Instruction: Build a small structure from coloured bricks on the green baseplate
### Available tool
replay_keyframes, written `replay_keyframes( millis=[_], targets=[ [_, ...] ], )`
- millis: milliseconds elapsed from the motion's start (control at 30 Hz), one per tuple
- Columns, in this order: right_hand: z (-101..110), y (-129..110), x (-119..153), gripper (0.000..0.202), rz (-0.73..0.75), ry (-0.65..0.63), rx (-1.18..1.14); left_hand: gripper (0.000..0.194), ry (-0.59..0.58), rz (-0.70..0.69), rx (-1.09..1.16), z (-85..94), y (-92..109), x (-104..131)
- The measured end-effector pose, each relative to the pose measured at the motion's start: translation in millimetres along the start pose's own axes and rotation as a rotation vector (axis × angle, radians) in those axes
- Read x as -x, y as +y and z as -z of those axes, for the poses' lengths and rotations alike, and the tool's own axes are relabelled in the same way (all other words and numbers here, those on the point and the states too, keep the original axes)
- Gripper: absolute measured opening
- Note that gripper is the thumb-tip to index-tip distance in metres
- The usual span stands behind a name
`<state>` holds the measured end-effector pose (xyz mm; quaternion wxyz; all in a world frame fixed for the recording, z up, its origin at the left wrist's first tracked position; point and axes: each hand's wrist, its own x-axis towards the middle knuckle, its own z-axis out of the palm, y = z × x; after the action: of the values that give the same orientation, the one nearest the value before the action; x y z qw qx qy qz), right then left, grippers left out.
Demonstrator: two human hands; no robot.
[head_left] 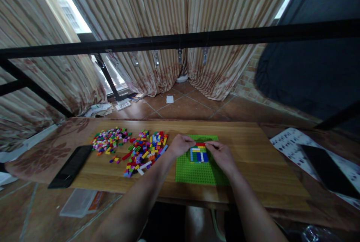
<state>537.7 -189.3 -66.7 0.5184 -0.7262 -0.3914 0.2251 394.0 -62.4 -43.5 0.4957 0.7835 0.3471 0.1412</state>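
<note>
A green studded baseplate (185,171) lies on the wooden board in front of me. On its upper half stands a flat patch of blue, white, green and yellow bricks (199,156). Along the far edge of that patch runs a red brick (200,145). My left hand (182,145) pinches the red brick's left end with closed fingertips. At its right end, the thumb and finger of my right hand (222,156) are closed on it too. The fingers partly cover both ends of the brick.
Left of the baseplate lie a loose pile of larger bricks (144,152) and a heap of small bricks (108,141). A black tablet (70,167) rests at the board's left end. To the right are a printed sheet (292,141) and a dark flat device (329,171). A black rail (157,42) crosses beyond.
</note>
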Motion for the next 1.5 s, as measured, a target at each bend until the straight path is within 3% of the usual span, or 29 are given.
replay_keyframes(
  millis=[333,700,1200,1500],
  targets=[
    [-1.1,-3.6,1.0,0.043,-0.035,0.019,0.120,0.024,0.012,-0.054,-0.032,-1.4,-0.1,1.0],
    [-1.3,-3.2,1.7,0.033,-0.060,0.023,-0.027,0.022,0.004,-0.092,-0.073,-1.3,1.0,3.9],
    [-0.7,-5.6,-1.1,0.032,-0.096,0.015,0.048,0.023,0.018,-0.028,-0.106,-2.2,3.5,0.7],
    [-2.0,-2.6,2.1,0.045,-0.111,0.048,0.002,0.029,-0.013,-0.063,-0.018,-0.2,0.8,7.8]
  ],
)
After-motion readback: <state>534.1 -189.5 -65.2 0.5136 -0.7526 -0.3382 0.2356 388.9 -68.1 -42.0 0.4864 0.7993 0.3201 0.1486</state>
